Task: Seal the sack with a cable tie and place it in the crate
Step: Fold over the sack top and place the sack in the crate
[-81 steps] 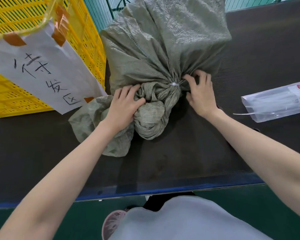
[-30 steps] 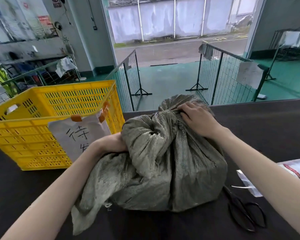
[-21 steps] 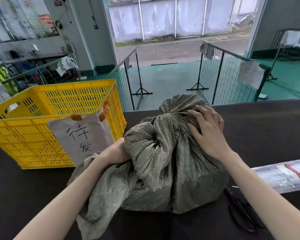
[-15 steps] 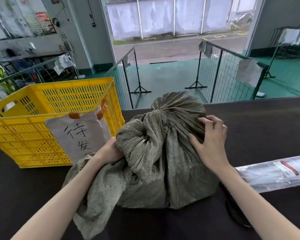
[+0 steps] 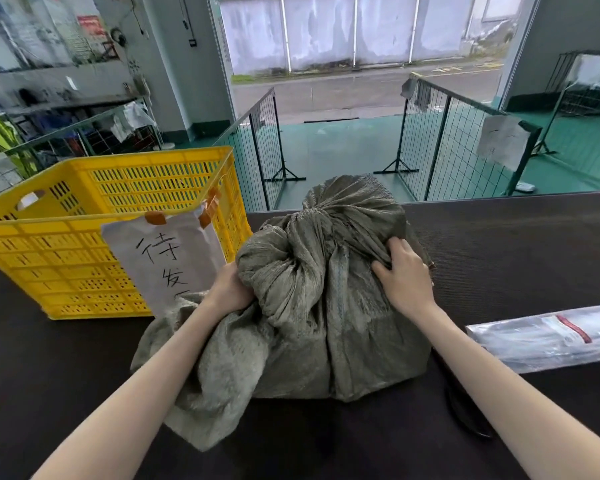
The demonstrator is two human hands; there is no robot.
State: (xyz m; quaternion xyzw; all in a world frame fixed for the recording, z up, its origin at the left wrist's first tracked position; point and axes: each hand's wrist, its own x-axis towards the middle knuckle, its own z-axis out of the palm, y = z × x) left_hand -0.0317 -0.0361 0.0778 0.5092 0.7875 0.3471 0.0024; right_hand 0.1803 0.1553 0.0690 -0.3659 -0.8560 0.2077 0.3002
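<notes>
A grey-green woven sack point(image 5: 329, 306) stands on the dark table, its gathered neck twisted over to the left. My left hand point(image 5: 231, 289) grips the bunched neck at the sack's left side. On the right shoulder of the sack, my right hand point(image 5: 404, 277) pinches folds of the fabric. The cable tie is hidden in the folds. A yellow slatted crate point(image 5: 84, 237) with a handwritten paper label point(image 5: 167, 258) taped to it sits at the left, just beside the sack.
A clear plastic packet of cable ties point(image 5: 548, 336) lies on the table at the right. Black scissors point(image 5: 465, 407) lie partly under my right forearm. Wire fence panels point(image 5: 440, 147) stand beyond the table's far edge.
The sack has been stood upright from lying on its side. My right hand slid from the top of the sack down to its right shoulder and closed on the fabric. My left hand kept hold of the neck.
</notes>
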